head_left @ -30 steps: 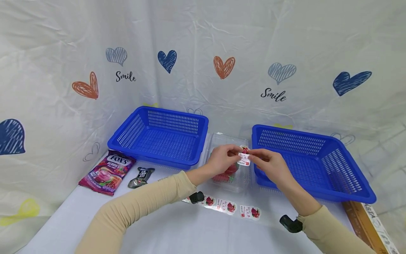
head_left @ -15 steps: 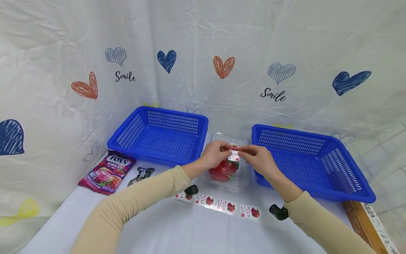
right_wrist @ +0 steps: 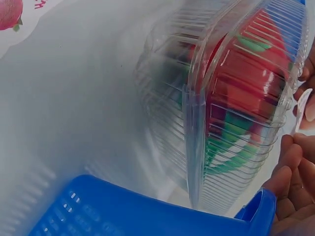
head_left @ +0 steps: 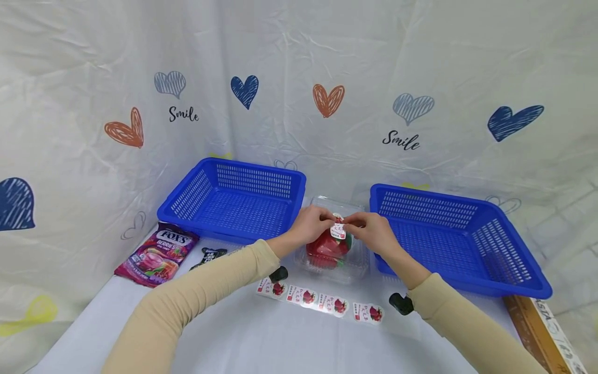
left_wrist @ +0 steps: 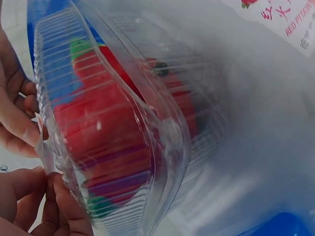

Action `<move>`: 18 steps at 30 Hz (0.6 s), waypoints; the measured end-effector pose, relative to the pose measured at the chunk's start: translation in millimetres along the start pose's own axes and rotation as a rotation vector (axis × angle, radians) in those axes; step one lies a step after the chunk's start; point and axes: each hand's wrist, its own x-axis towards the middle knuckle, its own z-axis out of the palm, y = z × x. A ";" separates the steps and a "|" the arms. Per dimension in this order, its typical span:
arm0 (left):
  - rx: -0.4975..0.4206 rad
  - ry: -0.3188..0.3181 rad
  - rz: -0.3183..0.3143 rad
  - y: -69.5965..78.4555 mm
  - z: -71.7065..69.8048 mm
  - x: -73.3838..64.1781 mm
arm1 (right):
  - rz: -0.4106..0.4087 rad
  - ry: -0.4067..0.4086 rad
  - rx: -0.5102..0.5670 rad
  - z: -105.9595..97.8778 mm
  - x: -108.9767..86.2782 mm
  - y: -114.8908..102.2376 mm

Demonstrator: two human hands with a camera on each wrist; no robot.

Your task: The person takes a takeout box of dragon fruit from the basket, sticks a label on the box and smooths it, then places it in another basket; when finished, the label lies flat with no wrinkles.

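Now we pinch opposite edges of a white, red-printed sticker (head_left: 338, 231) with left hand (head_left: 311, 224) and right hand (head_left: 372, 231), the clear, ribbed plastic box (head_left: 358, 258) just beneath our fingers (head_left: 356, 218).

A small curtained-off work nook, with the look of a packing station: pale sheeting (head_left: 280, 36) printed with hearts and the word "Smile" encloses a white worktop (head_left: 280, 343) at the back and both sides. Blue plastic baskets (head_left: 205, 228), a row of fruit labels (head_left: 302, 296) and a clear box (head_left: 358, 259) suggest packing; the room beyond is hidden.
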 end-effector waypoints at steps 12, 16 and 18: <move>0.119 0.014 0.117 -3.6 5.2 6.1 | -0.033 0.024 -0.069 2.3 2.6 1.0; 0.141 0.014 0.113 -2.3 5.0 6.1 | -0.043 0.027 -0.096 3.4 3.4 -1.0; 0.149 0.012 0.114 -1.6 4.9 6.2 | -0.042 0.029 -0.109 3.9 4.1 -1.1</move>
